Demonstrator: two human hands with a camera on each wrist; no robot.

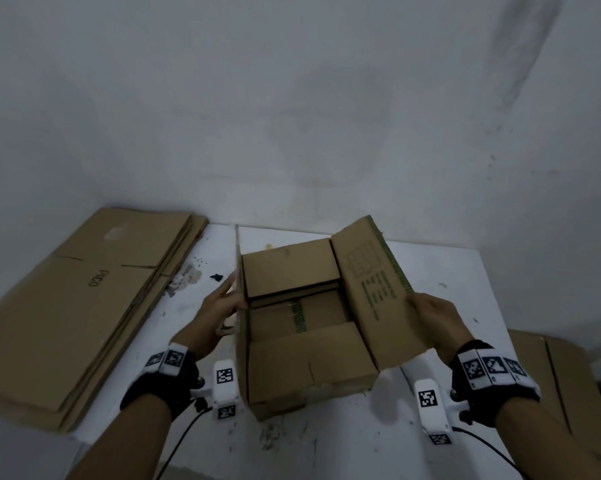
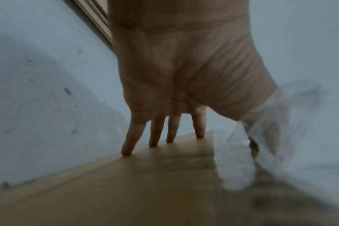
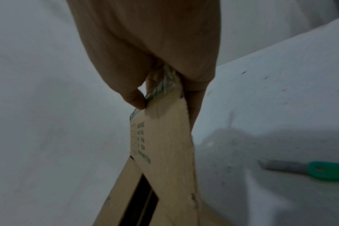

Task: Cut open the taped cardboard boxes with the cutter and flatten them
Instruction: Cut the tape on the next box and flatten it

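A brown cardboard box (image 1: 292,362) stands on the white table (image 1: 448,271) with its top flaps open and green-printed tape on the floor inside. My left hand (image 1: 219,306) lies with straight fingers (image 2: 157,131) against the outer face of the upright left flap (image 1: 241,341). My right hand (image 1: 434,317) pinches the free edge of the printed right flap (image 1: 372,292) between thumb and fingers (image 3: 135,97), holding it raised and tilted outward. In the right wrist view the cutter (image 3: 319,171), green-handled with a grey blade, lies on the table to the right of the box.
A stack of flattened cardboard sheets (image 1: 84,289) lies at the table's left. More brown cardboard (image 1: 552,375) sits low past the table's right edge. A pale wall (image 1: 292,116) closes off the back. Small dark scraps (image 1: 216,277) lie left of the box.
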